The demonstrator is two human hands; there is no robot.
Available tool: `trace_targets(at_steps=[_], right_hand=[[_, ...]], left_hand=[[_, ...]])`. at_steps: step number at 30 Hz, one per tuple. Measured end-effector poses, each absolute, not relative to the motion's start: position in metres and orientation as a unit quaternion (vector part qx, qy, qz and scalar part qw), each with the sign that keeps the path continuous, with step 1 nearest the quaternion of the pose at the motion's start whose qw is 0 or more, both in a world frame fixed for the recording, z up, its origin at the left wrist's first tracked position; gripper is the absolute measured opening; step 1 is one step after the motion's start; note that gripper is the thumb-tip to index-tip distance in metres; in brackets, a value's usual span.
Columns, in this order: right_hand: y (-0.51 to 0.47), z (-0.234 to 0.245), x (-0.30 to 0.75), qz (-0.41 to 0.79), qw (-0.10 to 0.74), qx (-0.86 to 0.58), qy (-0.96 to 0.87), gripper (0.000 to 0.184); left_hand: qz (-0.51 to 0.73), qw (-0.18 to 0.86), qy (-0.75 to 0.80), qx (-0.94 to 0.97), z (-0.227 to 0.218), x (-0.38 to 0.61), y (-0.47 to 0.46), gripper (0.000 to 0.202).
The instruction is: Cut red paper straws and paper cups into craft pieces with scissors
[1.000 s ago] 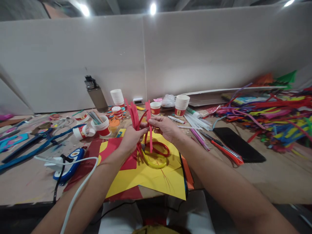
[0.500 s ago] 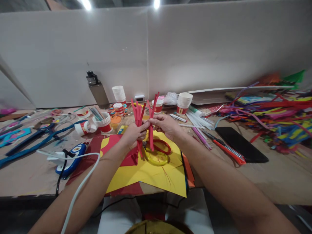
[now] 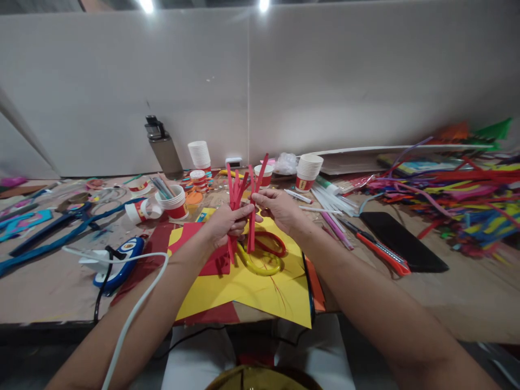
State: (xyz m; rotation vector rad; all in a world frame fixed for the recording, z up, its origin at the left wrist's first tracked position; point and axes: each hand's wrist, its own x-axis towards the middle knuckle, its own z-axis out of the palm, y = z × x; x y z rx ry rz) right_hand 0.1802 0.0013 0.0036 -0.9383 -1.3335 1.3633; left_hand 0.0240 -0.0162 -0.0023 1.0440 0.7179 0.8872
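My left hand is closed around a bunch of red paper strips that fan out above and below the fingers. Close beside it, my right hand pinches more red strips between thumb and fingers, the ends pointing up and down. Both hands are over a yellow sheet. Under the strips lie scissors with a red and a yellow handle loop; their blades are hidden. A red sheet of paper lies on the yellow one, partly behind my left forearm.
Paper cups stand toward the back, with a dark bottle against the white wall. To the right lie a red utility knife, a black phone and colourful strips. A blue-and-white power strip with a white cable sits left.
The strips in both hands have shifted slightly, and the upper ends in my right hand now spread wider apart. The hands stay close together in nearly the same place.
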Motion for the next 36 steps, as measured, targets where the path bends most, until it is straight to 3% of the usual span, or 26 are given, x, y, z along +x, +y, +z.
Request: trace_targets(at_steps=[6, 15, 21, 28, 36], right_hand=[[0.002, 0.0, 0.181, 0.504, 0.461, -0.402, -0.61, 0.029], [-0.002, -0.007, 0.175, 0.488, 0.384, -0.413, -0.666, 0.031], [-0.006, -0.004, 0.173, 0.487, 0.376, -0.414, -0.671, 0.029], [-0.006, -0.004, 0.17, 0.487, 0.421, -0.462, -0.61, 0.03], [0.002, -0.001, 0.18, 0.58, 0.515, -0.435, -0.458, 0.032]], left_hand=[[0.515, 0.634, 0.348, 0.459, 0.002, 0.028, -0.016, 0.037], [0.526, 0.643, 0.36, 0.424, -0.003, 0.022, -0.007, 0.041], [0.535, 0.647, 0.355, 0.412, -0.004, 0.023, -0.006, 0.039], [0.592, 0.605, 0.357, 0.394, -0.003, 0.025, -0.005, 0.037], [0.567, 0.612, 0.364, 0.414, -0.002, 0.025, -0.007, 0.034]])
